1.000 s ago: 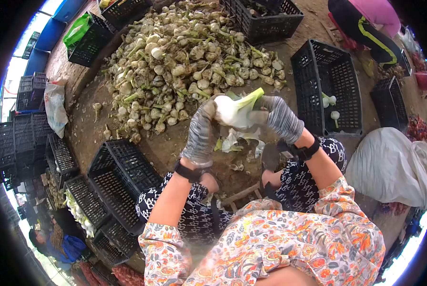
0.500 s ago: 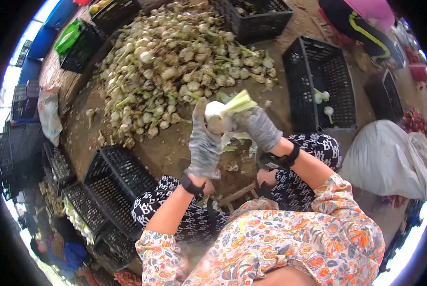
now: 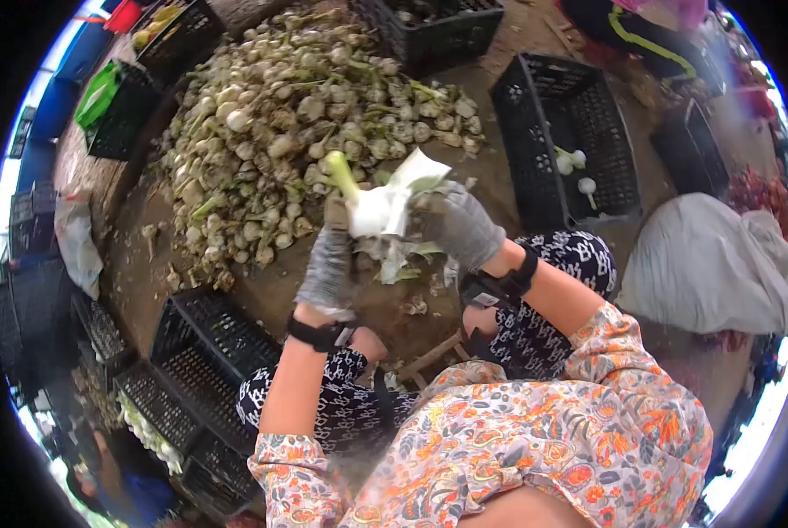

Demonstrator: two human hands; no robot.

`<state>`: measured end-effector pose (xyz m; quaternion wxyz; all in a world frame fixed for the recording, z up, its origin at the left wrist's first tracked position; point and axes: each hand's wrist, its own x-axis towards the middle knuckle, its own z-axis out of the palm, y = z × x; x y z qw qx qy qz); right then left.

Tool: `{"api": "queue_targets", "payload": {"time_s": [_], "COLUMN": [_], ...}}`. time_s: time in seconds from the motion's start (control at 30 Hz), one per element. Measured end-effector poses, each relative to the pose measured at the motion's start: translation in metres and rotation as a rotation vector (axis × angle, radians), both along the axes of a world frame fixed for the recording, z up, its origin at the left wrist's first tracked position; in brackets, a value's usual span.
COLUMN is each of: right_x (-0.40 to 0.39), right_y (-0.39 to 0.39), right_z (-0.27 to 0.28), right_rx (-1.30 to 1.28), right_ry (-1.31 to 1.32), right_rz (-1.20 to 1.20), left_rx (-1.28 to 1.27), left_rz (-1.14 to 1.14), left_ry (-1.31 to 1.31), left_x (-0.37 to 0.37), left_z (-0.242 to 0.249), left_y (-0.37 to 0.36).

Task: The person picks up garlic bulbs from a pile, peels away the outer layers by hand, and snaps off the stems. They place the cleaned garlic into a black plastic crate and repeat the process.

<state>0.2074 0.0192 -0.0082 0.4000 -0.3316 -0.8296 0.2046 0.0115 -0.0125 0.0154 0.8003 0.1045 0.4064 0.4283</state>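
Note:
A white garlic bulb with a short green stalk is gripped in my left hand, which wears a grey glove with a dirty fingertip area. My gloved right hand is closed on the outer garlic skin, a pale sheath peeled partly away on the bulb's right side. Its fingertips are partly hidden behind that skin. Below both hands, loose peelings lie on the ground. Beyond them spreads a large heap of unpeeled garlic.
To the right stands a black crate with a few white bulbs inside. Another black crate is at the left by my knee. A stuffed pale sack sits at the right. At the upper right, another person is partly visible.
The bulb has turned so its green stalk points up and left. Its outer skin now stands away toward my right hand. The whole view has shifted slightly.

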Motion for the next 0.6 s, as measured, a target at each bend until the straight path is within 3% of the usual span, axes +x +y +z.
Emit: {"api": "queue_targets", "payload": {"time_s": [0.07, 0.1, 0.17, 0.23, 0.27, 0.33, 0.43, 0.47, 0.5, 0.53, 0.6], "right_x": [-0.005, -0.009, -0.019, -0.031, -0.027, -0.03, -0.02, -0.014, -0.003, 0.004, 0.005], "right_y": [-0.007, -0.011, -0.017, -0.02, -0.017, -0.024, -0.022, -0.016, -0.007, 0.003, 0.001], "right_z": [0.005, 0.013, 0.022, 0.023, 0.023, 0.025, 0.038, 0.043, 0.038, 0.04, 0.055], "right_rx": [-0.625, -0.562, -0.444, -0.336, -0.145, -0.496, -1.063, -0.841, -1.292, -1.759, -1.63], "right_ry": [0.314, 0.306, 0.309, 0.333, 0.216, 0.467, 0.821, 0.755, 1.065, 1.413, 1.236], "right_rz": [-0.059, -0.049, -0.053, -0.09, 0.017, 0.099, 0.123, 0.173, 0.34, 0.346, 0.132], "left_rx": [0.165, 0.273, 0.35, 0.353, 0.273, 0.116, 0.308, 0.37, 0.385, 0.398, 0.337], "left_rz": [0.114, 0.171, 0.261, 0.204, 0.222, 0.255, 0.281, 0.23, 0.211, 0.184, 0.147], "left_ry": [0.166, 0.334, 0.225, 0.28, 0.287, 0.294, 0.095, 0.076, 0.034, -0.008, -0.157], "left_x": [0.0, 0.003, 0.014, 0.008, 0.005, 0.003, -0.004, -0.009, -0.008, -0.007, -0.006], "left_z": [-0.017, -0.02, -0.007, -0.012, -0.013, 0.001, -0.009, -0.007, -0.003, 0.002, 0.014], "left_y": [0.003, 0.003, 0.003, 0.002, 0.001, 0.003, 0.006, 0.006, 0.006, 0.006, 0.004]}}
